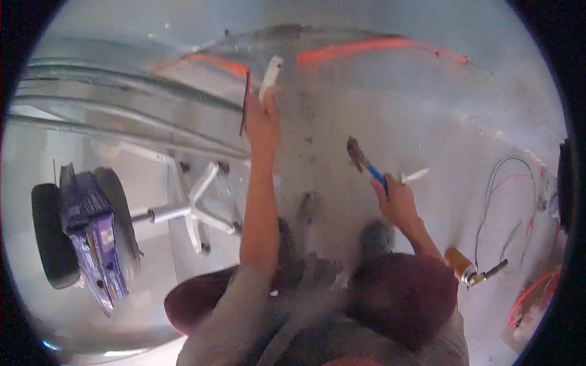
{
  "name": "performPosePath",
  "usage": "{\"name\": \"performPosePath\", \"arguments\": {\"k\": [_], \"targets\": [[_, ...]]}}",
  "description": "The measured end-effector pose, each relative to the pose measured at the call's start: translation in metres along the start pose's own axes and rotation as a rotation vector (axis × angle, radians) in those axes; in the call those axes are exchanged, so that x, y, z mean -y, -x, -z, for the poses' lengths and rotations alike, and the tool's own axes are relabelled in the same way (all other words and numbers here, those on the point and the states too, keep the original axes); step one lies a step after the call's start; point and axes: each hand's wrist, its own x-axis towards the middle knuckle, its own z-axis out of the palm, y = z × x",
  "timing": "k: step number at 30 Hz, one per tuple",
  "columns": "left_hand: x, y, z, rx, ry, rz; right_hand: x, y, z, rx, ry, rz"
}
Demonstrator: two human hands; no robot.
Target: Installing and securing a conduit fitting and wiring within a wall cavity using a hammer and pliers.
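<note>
My left hand (262,125) reaches forward, closed around a short white tube-like piece (271,72) that sticks up past the fingers. Along that hand's left side runs a thin dark strip with a red edge (245,100); whether the fingers hold it too, I cannot tell. To the right and nearer, my right hand (398,202) is closed on a blue-handled tool (376,174). Its rough brown head (354,154) points up and left; blur hides its exact kind. A thin white piece (416,175) juts out beside the right fingers, and what it belongs to is unclear.
Long grey pipes (140,82) stretch in from the left toward my left hand. Below them lie a white wheeled chair base (194,207) and purple packages (91,232) between dark armrests. A gas torch with an orange canister (459,262), loose wires (488,195) and red cable (531,294) lie right.
</note>
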Motion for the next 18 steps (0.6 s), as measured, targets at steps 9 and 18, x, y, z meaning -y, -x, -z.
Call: {"name": "performPosePath", "arguments": {"k": [9,18], "targets": [[0.089,0.097,-0.026,0.224,-0.327,-0.032,-0.067,-0.04,-0.065,-0.193,0.386,0.012],[0.034,0.174,0.005,0.822,-0.156,0.17,-0.018,-0.03,-0.056,-0.126,-0.017,0.113]]}}
